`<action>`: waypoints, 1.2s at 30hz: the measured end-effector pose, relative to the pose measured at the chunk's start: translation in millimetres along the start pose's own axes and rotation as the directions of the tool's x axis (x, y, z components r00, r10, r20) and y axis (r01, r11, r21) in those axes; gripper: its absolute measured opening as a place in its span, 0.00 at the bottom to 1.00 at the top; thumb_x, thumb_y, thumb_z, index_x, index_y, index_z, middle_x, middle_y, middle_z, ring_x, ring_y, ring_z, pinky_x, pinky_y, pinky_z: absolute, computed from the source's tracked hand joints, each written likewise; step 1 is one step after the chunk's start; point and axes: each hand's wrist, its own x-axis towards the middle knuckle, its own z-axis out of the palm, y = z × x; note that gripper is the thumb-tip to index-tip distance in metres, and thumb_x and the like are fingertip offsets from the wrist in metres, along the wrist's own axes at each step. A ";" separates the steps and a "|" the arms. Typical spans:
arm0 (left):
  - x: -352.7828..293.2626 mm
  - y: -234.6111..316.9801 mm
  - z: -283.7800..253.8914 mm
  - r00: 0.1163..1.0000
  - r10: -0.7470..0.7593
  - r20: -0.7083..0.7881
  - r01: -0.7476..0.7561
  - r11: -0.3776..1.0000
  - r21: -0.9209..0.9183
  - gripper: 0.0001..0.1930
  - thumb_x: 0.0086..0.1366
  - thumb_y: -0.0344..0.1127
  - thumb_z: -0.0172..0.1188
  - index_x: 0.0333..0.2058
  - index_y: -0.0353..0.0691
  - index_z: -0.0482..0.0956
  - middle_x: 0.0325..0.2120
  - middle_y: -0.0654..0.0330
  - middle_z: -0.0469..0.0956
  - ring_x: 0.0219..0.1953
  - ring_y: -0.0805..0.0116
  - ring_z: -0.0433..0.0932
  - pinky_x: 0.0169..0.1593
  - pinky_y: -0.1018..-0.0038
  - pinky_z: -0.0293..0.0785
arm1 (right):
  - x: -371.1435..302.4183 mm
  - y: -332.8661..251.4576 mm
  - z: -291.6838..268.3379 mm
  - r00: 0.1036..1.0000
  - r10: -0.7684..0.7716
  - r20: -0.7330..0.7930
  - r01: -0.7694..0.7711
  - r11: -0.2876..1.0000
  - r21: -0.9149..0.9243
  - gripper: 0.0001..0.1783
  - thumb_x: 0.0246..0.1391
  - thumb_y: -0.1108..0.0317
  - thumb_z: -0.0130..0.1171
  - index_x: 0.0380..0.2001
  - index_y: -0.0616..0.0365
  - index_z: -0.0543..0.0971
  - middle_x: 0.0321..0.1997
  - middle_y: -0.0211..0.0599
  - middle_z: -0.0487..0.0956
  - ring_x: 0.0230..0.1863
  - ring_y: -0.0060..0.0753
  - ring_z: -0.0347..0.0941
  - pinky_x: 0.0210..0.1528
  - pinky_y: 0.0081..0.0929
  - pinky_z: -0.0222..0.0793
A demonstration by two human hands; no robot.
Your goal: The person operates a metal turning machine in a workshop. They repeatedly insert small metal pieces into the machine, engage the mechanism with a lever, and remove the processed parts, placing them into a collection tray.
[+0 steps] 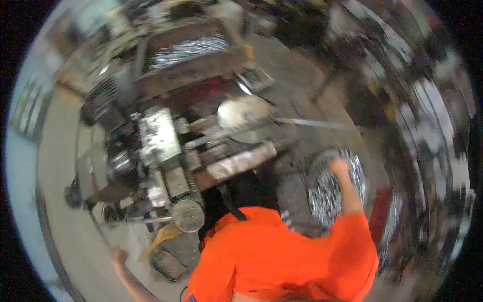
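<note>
My right arm, in an orange sleeve, reaches to a round tub [310, 173] filled with small shiny metal pieces [324, 200]. At the far part of this tub, over the pieces, is my right hand [339, 166], its fingers curled closed. What they hold, if anything, is hidden. My left hand [119, 257] hangs low at the left, apart from the machine [161, 135]; motion blur smears its fingers. Closest to it are a yellow-handled tool [163, 237] and a round metal knob or disc [188, 216] on the machine's near end.
A large pale disc [244, 113] sits on the machine, with a long rod [317, 123] sticking out to the right. Behind it stands a rusty tray [186, 73] holding many shiny metal pieces [193, 50]. Blurred racks or stacked goods [427, 110] line the right side.
</note>
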 end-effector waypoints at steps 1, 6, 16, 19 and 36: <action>-8.9 7.5 10.6 1.000 -0.014 -0.015 0.014 1.000 0.024 0.15 0.55 0.43 0.58 0.33 0.36 0.72 0.20 0.57 0.73 0.23 0.64 0.74 0.29 0.67 0.73 | -4.6 -3.0 -4.5 0.999 0.051 0.013 -0.051 0.999 0.003 0.24 0.46 0.55 0.49 0.43 0.60 0.73 0.42 0.50 0.76 0.46 0.47 0.72 0.48 0.38 0.68; -46.0 35.3 46.0 0.997 0.061 -0.044 -0.063 0.996 -0.057 0.16 0.53 0.39 0.61 0.35 0.32 0.72 0.21 0.57 0.74 0.23 0.65 0.76 0.29 0.70 0.75 | 17.7 -2.3 3.5 0.991 0.025 0.135 -0.011 0.995 -0.103 0.20 0.41 0.56 0.54 0.36 0.58 0.79 0.42 0.46 0.77 0.45 0.46 0.73 0.48 0.36 0.69; -33.5 32.1 43.1 0.999 0.032 0.025 -0.029 0.992 -0.121 0.15 0.54 0.34 0.58 0.36 0.28 0.70 0.20 0.53 0.74 0.21 0.62 0.76 0.28 0.69 0.77 | 100.0 39.6 76.1 0.830 -0.557 0.003 0.526 0.782 -0.334 0.13 0.36 0.60 0.57 0.29 0.50 0.79 0.35 0.37 0.80 0.37 0.43 0.75 0.41 0.37 0.71; -39.2 34.2 41.9 0.999 0.045 0.015 -0.043 0.992 -0.123 0.15 0.55 0.34 0.58 0.35 0.27 0.70 0.21 0.51 0.75 0.21 0.61 0.77 0.28 0.69 0.77 | 118.8 48.3 85.7 0.907 -0.380 -0.183 0.371 0.925 -0.080 0.09 0.39 0.59 0.54 0.23 0.48 0.80 0.29 0.34 0.80 0.31 0.40 0.77 0.32 0.37 0.72; -41.1 36.0 41.9 0.998 0.069 0.008 -0.068 0.992 -0.109 0.14 0.53 0.35 0.59 0.32 0.30 0.72 0.20 0.52 0.76 0.19 0.62 0.77 0.26 0.69 0.77 | 115.7 24.7 73.9 0.949 -0.292 -0.119 0.277 0.952 -0.131 0.13 0.41 0.59 0.51 0.26 0.53 0.81 0.37 0.35 0.80 0.38 0.37 0.76 0.42 0.31 0.70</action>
